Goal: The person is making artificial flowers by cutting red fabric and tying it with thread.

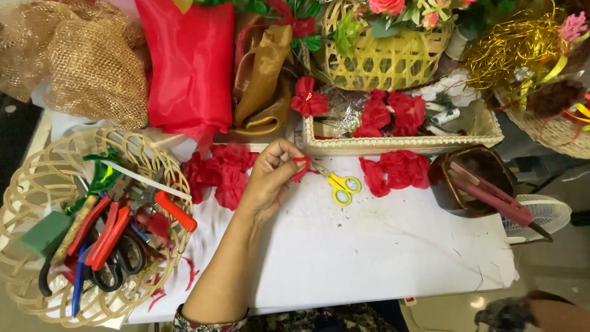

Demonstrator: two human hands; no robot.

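My left hand (268, 178), reaching up from the bottom centre of the frame, pinches a small scrap of red crepe paper (301, 167) between thumb and fingertips at mid-frame, lifted just clear of the white worktop (344, 252), where I judge it is easiest to shape. My right hand is out of view, so I cannot tell what it is doing.

Just right of the scrap lie the small yellow-handled scissors (340, 184), blades pointing toward my fingers, close enough to grab. Finished-looking red paper blooms sit in two loose heaps, one left of my hand (218, 175) and one right of the scissors (396, 172), with more in the long woven tray (399, 144) behind them, apparently sorted as they come.

At lower left, a round open-weave basket (37, 184) holds pliers, black-handled scissors, a green foam block and an orange-handled cutter, piled so that individual tools are hard to separate. A brown bowl (476, 163) at right holds dark red strips.

Along the top edge, gold mesh (80, 61), red fabric (190, 67) and a flower-filled bamboo basket (381, 61) are cut off. A dark, blurred shape at lower right defies identification.
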